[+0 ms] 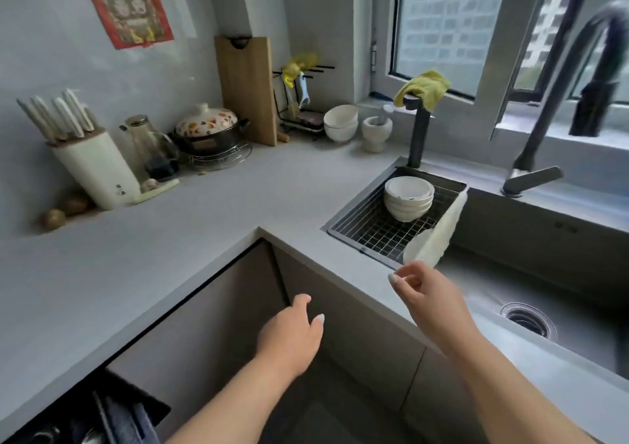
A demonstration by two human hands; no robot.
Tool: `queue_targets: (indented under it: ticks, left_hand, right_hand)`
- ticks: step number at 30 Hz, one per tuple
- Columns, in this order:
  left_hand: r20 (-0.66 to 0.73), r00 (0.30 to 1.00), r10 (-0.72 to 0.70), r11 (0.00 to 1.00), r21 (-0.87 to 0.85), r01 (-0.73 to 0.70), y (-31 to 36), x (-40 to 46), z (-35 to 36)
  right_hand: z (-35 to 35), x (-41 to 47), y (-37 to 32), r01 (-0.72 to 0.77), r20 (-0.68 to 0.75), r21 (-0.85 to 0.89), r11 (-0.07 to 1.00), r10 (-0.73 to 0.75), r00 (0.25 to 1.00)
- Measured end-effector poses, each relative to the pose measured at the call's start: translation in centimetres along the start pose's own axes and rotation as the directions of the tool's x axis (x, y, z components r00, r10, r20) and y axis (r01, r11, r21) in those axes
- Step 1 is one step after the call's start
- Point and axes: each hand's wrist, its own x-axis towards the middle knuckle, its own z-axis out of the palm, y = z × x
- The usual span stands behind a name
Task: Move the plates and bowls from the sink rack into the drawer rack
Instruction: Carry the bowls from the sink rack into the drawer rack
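The grey countertop [211,212] wraps an inner corner, with the sink [551,307] sunk into its right stretch below the window; the wire sink rack [374,226] sits across the sink's left end, flush with the counter edge; a stack of white bowls [408,198] stands toward the rack's far corner, and a pale cloth [439,232] lies draped along the rack's right edge; below the counter's front edge at the near left corner a dark drawer [112,416] stands pulled out, its contents too dim to make out; the right hand [425,290] hovers over the counter's front edge just beside the rack's near corner, fingers curled with thumb and forefinger close together, and whether they pinch the cloth's end I cannot tell; the left hand [292,328] hangs in front of the cabinet face [357,324] under the counter edge, fingers loosely extended, holding nothing.
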Motion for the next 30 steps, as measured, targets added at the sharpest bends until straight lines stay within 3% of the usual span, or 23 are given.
queue_targets:
  ticks: [9, 14, 21, 30]
  left_hand:
    - [0.018, 0.99, 0.141, 0.988, 0.063, -0.142, 5.3, 7.1, 2.4]
    - [0.131, 0.977, 0.168, 0.968, 0.164, -0.189, 7.3, 12.5, 4.4]
    - [0.228, 0.962, 0.152, 0.927, 0.304, -0.218, 6.0, 20.9, 5.6]
    - [0.18, 0.935, 0.307, 0.868, 0.349, -0.353, 5.3, 26.0, 5.9]
  right_hand:
    - [-3.9, 3.7, 4.5, -0.147, -0.084, -0.081, 0.986, 0.141, 0.986]
    - [-4.8, 7.3, 6.0, -0.189, -0.124, -0.089, 0.978, 0.178, 0.976]
    - [-2.6, 15.1, 6.0, -0.261, -0.099, -0.123, 0.957, 0.25, 0.963]
    - [1.6, 27.7, 6.8, -0.321, -0.039, -0.15, 0.935, 0.319, 0.947]
